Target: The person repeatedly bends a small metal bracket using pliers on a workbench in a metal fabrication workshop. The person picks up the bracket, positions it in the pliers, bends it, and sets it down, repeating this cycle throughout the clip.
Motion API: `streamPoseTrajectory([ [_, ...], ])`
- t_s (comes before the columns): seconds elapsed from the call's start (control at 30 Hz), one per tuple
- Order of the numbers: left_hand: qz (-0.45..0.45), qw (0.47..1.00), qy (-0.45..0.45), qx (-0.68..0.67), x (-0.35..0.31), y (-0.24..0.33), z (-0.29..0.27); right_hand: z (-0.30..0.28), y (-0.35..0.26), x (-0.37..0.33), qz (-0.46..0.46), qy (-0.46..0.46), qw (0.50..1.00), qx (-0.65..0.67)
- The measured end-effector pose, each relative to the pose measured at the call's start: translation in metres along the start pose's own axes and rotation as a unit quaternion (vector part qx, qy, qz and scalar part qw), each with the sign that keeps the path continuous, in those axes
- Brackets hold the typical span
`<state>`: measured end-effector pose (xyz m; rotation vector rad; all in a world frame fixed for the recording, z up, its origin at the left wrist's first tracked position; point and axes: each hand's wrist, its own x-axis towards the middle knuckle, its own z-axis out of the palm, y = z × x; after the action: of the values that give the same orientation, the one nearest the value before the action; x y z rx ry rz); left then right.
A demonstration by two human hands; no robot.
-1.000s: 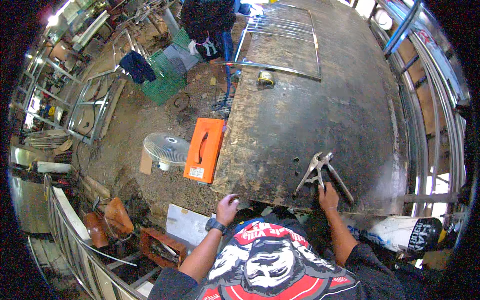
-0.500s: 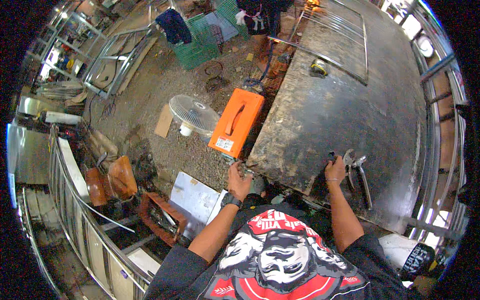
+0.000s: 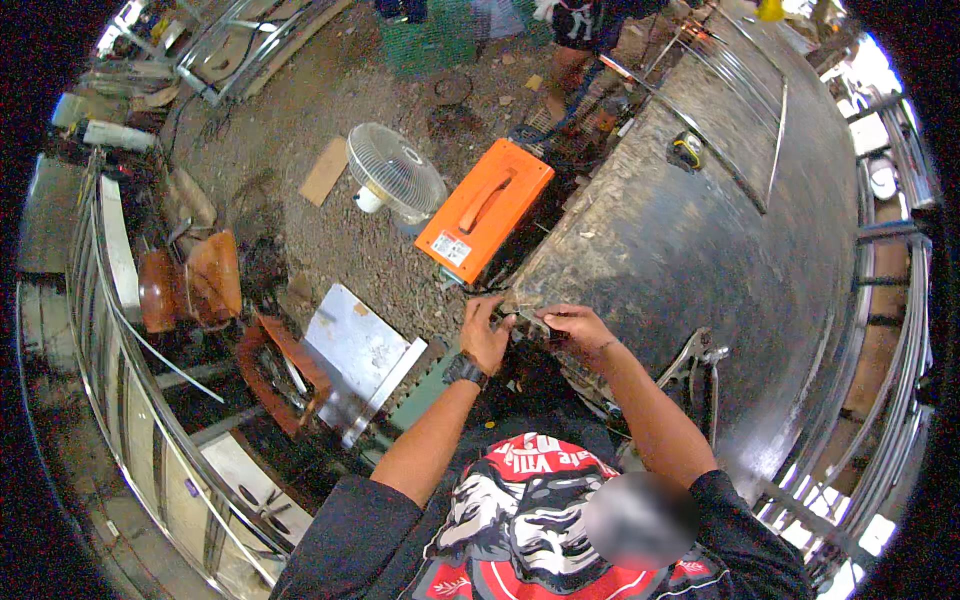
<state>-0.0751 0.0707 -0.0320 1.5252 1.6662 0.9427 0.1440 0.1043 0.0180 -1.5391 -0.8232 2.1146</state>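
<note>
Left hand [image 3: 487,335]: at the near corner of the bench, beside the lower end of the orange case; fingers bent, thumb turned inward; whether they grip cannot be told. Dark watch [image 3: 463,369] on the wrist.

Right hand [image 3: 578,332]: at the same corner, facing the left; thumb and forefinger drawn close together at a small greyish object [image 3: 525,315]; whether they pinch it cannot be told.

Small greyish object: between the two hands, at the bench corner; kind unclear, partly covered by fingers.

Bench [image 3: 640,270]: broad, dark, worn top, paler along the left edge. Upon it: metal hand tools [image 3: 690,350], lying just beyond the right forearm; tape measure [image 3: 687,150], yellow and black, farther off; metal frame [image 3: 775,150] with slim bars, at the far end.

Orange case [image 3: 490,208]: black handle on top, left of the bench.

Fan [image 3: 395,172]: white, round guard, on the gravelly ground beside the case.

Cardboard piece [image 3: 325,172]: brown, flat, left of the fan.

White panel [image 3: 362,350]: left of the left forearm.
</note>
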Motion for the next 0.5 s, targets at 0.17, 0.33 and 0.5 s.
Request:
streamPoseTrajectory([
  [0.17,0.005,0.999,0.046,0.025,-0.010,0.001,0.001,0.005,-0.014,0.011,0.045,-0.111,0.990,0.073],
  [0.33,0.030,0.993,0.085,0.077,-0.013,0.018,-0.002,0.016,-0.028,0.007,0.030,-0.058,0.997,0.046],
  [0.5,0.023,0.993,0.108,0.048,-0.015,0.027,-0.006,0.018,-0.025,0.024,-0.071,-0.042,0.985,-0.150],
])
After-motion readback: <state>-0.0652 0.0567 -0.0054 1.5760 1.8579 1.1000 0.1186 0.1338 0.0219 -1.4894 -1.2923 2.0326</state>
